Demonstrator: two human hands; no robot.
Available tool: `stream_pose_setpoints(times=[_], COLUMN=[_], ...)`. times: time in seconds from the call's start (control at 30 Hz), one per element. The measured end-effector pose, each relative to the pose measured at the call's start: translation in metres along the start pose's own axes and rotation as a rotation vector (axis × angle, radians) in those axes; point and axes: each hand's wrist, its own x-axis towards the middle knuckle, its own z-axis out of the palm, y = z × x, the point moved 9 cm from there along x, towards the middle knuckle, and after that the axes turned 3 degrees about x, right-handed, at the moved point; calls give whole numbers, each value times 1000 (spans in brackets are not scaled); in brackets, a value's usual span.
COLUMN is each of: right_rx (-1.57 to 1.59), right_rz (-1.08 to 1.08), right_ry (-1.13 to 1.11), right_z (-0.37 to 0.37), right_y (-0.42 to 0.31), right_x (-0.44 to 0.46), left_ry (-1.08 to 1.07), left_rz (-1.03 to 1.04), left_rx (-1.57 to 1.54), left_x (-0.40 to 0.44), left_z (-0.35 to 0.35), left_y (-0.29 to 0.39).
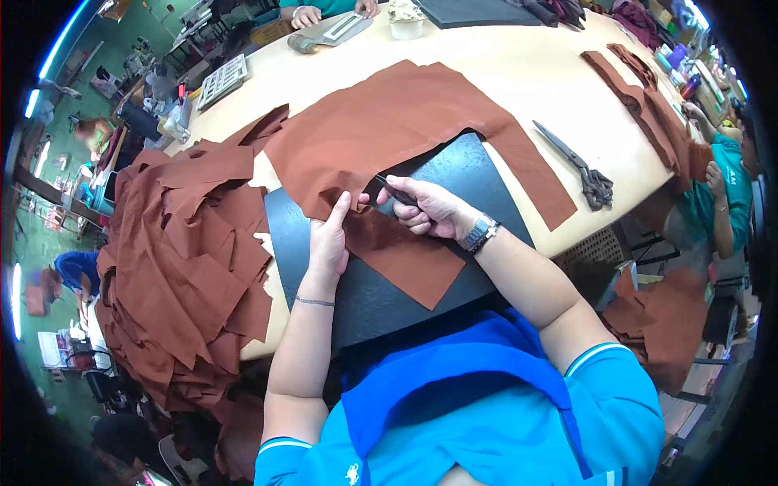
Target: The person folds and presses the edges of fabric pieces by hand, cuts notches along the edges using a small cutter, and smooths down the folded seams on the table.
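A large piece of brown fabric lies across the table and partly over a black board. My left hand is closed on the fabric near its inner edge, thumb on top. Close beside it, my right hand is wrapped round a small dark tool, whose thin tip points up and left at the fabric. The tool's exact kind cannot be made out. Below both hands a flap of the same fabric hangs over the board.
Brown fabric pieces are heaped at the left. Dark-handled scissors lie on the pale table at the right. A white tub stands at the far edge. Co-workers' hands show at the far side; another person is at the right.
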Motion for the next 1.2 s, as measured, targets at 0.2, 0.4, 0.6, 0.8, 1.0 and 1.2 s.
stream_pose_setpoints(times=[0.2, 0.4, 0.6, 0.8, 1.0, 1.2], right_rx=[-6, -49, -85, -75, -108, -390], right_rz=[53, 18, 1, 18, -40, -297], right_ry=[-50, -58, -66, -23, -65, 49], right_z=[9, -1, 5, 1, 8, 0], right_y=[-1, 0, -1, 2, -3, -28], right_x=[3, 1, 7, -1, 6, -10], left_ry=[3, 13, 15, 22, 46, 107], left_rz=[-9, 5, 8, -14, -22, -46], left_rx=[-6, -13, -10, -25, 10, 171], left_x=[1, 2, 1, -1, -1, -17], left_z=[-1, -6, -4, -2, -2, -14], left_y=[-3, -5, -3, -2, -2, 13])
